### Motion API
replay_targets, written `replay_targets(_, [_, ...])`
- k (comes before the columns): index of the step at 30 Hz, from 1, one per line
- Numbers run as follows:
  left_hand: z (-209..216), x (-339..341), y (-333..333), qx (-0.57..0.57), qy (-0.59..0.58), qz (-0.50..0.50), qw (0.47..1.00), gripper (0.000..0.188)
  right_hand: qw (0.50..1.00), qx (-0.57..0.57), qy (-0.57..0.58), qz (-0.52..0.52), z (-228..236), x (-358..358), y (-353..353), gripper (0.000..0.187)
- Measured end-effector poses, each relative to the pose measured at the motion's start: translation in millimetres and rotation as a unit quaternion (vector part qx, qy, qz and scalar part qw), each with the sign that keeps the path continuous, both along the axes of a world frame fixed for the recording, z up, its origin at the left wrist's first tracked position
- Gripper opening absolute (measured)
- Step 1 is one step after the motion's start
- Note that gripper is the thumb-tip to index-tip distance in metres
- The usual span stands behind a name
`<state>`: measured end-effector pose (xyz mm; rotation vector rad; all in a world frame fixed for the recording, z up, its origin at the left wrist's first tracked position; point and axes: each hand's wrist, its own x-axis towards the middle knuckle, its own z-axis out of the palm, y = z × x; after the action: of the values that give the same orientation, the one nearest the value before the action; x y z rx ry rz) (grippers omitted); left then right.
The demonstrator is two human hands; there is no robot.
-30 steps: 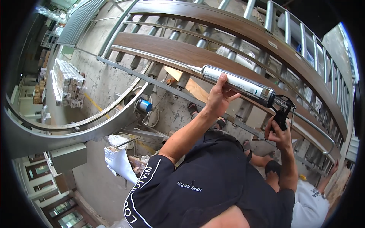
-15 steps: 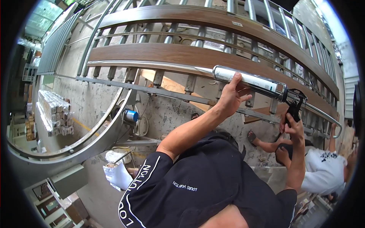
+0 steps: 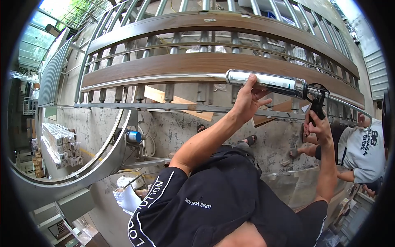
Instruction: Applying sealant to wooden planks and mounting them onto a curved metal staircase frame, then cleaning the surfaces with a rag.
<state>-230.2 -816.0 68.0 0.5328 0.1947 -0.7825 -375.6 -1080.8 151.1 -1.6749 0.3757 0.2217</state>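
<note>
In the head view, the work looks like laying a bead from the caulking gun along the near edge of the brown board: the left hand cradles the barrel, fingers partly spread, and the right hand is curled round the handle, so going on seems to call for steady aim and even squeezing. Beneath the board are conveyor rollers; a co-worker near the rod's bent end might crowd movement rightward.

The head fisheye looks down on left hand and right hand.
</note>
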Motion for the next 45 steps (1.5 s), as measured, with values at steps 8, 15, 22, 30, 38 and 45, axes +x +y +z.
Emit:
replay_targets(8, [-4,-34,-124,0.013,-0.002,0.031,0.999,0.045,0.997,-0.039,-0.033,0.049,-6,-25,-116,0.009])
replay_targets(15, [-7,-60,-222,0.013,-0.013,0.024,1.0,0.04,0.96,-0.187,-0.14,0.152,-28,-67,-239,0.022])
replay_targets(22, [5,-88,-315,0.004,-0.006,-0.035,0.999,0.045,0.995,-0.087,-0.032,0.03,-9,-118,-320,0.033])
replay_targets(30, [8,-122,-416,-0.025,-0.024,-0.1,0.994,0.052,0.994,-0.021,0.023,-0.108,39,-151,-372,0.016])
replay_targets(38, [32,-155,-525,-0.022,0.026,-0.095,0.995,0.049,0.987,-0.093,0.053,-0.124,59,-187,-472,0.024])
replay_targets(45, [25,-180,-637,-0.06,0.036,-0.142,0.987,0.047,0.977,-0.114,0.057,-0.169,77,-230,-562,0.028])
